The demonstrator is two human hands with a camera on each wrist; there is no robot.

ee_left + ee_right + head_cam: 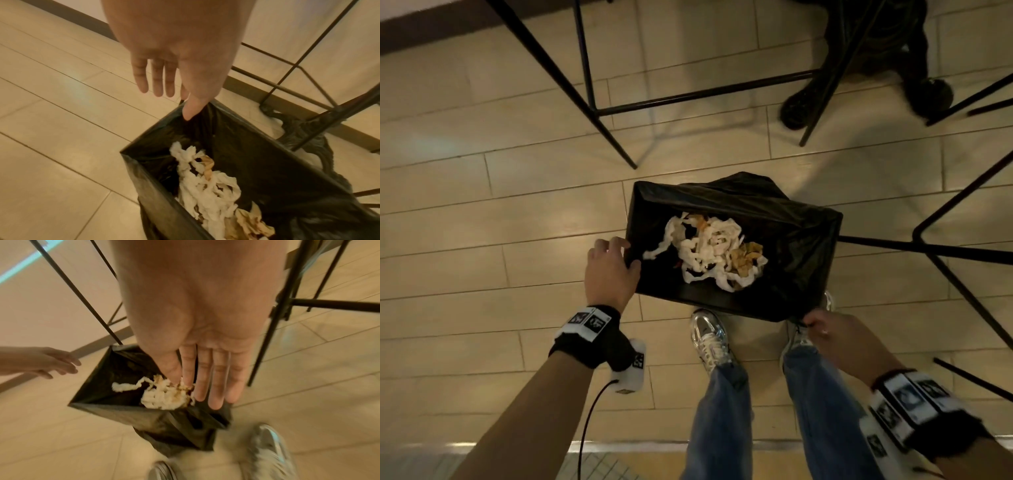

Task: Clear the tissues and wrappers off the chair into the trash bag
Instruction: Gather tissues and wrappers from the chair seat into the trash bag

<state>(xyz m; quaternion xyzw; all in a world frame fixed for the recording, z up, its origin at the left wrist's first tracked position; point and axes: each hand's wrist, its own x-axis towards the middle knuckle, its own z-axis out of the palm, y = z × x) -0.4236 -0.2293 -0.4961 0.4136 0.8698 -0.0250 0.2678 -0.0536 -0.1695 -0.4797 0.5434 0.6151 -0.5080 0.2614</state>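
I hold a black trash bag [791,246] open over the floor, between my two hands. Crumpled white tissues [709,253] and brown wrappers [744,260] lie inside it. My left hand [629,254] pinches the bag's left rim, thumb inside and fingers outside. In the left wrist view the left hand [186,107] has its thumb on the rim of the bag [257,162], above the tissues [205,186]. My right hand [810,323] pinches the near right corner. The right wrist view is blurred: the right hand [182,379] lies over the bag [123,415] and tissues [160,397]. No chair seat shows.
Thin black metal furniture legs [599,113] stand beyond the bag, and more legs [928,246] cross close to its right side. Another person's black shoes [798,109] are at the far right. My silver shoes [709,335] stand just under the bag on the pale plank floor.
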